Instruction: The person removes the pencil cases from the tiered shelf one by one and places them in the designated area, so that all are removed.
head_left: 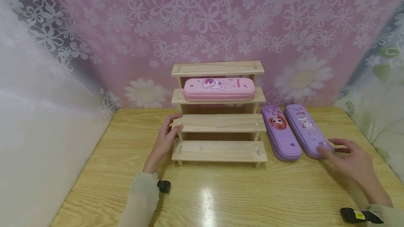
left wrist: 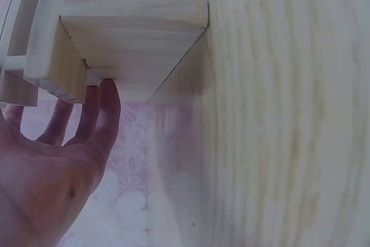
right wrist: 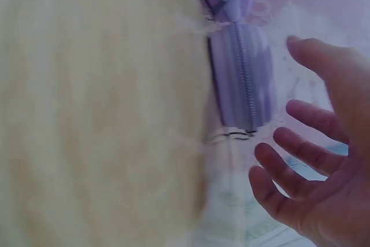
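Note:
A stepped wooden shelf stands mid-table, and a pink pencil case lies on its second step from the top. My left hand rests on the left end of the third step, fingers straight against the wood, as the left wrist view of that hand shows. Two purple pencil cases lie to the right of the shelf, the left one and the right one. My right hand hovers with spread fingers at the near end of the right case, holding nothing.
The wooden table runs to its front edge below my sleeves. A pink flowered curtain hangs close behind the shelf, with white cloth at the left. Black wrist straps sit on both arms.

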Tool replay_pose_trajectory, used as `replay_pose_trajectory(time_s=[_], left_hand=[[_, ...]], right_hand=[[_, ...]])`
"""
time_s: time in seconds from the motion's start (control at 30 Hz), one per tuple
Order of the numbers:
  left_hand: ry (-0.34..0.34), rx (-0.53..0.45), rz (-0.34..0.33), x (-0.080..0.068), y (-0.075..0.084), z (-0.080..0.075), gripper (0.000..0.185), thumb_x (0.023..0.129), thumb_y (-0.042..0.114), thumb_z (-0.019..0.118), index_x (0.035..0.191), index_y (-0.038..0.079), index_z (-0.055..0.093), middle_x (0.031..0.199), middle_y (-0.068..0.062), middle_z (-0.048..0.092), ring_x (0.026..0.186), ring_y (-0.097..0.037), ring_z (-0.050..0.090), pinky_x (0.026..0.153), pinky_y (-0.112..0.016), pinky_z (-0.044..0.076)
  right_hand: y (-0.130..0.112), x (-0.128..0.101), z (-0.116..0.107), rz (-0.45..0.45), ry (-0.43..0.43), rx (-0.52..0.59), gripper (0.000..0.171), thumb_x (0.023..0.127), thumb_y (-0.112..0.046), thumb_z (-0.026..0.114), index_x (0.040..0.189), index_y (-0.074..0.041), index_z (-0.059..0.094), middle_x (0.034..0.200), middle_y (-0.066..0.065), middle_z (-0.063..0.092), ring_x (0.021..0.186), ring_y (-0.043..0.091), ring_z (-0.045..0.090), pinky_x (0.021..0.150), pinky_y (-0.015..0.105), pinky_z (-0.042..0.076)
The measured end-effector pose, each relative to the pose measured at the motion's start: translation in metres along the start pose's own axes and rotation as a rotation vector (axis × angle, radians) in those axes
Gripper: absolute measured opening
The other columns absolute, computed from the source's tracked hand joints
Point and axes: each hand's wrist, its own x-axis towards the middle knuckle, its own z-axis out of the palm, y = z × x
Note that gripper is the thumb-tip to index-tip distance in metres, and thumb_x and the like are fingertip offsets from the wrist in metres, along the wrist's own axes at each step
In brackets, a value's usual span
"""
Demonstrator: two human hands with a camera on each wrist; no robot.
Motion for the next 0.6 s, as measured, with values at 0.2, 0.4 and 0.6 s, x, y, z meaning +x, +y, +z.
replay_pose_trajectory(time_s=[0.2, 0.4, 0.6], left_hand=[[-0.003, -0.013, -0.018, 0.003, -0.001, 0.0, 0.039, 0.104, 0.018, 0.056, 0.142, 0.017, 0.053, 0.147, -0.007, 0.047, 0.109, -0.024, 0.059, 0.087, -0.037, 0.057], [-0.005, 0.004, -0.016, 0.0, 0.002, 0.0, 0.038, 0.105, 0.018, 0.055, 0.143, 0.018, 0.052, 0.152, -0.003, 0.045, 0.11, -0.024, 0.059, 0.085, -0.033, 0.056], [-0.001, 0.034, -0.007, -0.003, 0.004, 0.001, 0.039, 0.106, 0.02, 0.055, 0.144, 0.019, 0.053, 0.157, 0.0, 0.043, 0.111, -0.027, 0.057, 0.088, -0.034, 0.054]], right_hand=[[-0.015, 0.001, -0.008, -0.045, 0.146, 0.04, 0.052, 0.09, -0.039, 0.077, 0.128, -0.004, 0.067, 0.113, -0.036, 0.05, 0.088, -0.028, 0.038, 0.061, 0.004, 0.039], [-0.049, 0.004, -0.007, -0.144, 0.193, 0.153, 0.043, 0.089, -0.026, 0.079, 0.123, -0.003, 0.07, 0.106, -0.045, 0.049, 0.096, -0.022, 0.048, 0.072, -0.001, 0.041], [-0.092, 0.009, 0.001, -0.264, 0.222, 0.227, 0.037, 0.086, -0.017, 0.082, 0.121, -0.01, 0.072, 0.11, -0.035, 0.061, 0.104, -0.017, 0.054, 0.08, 0.0, 0.041]])
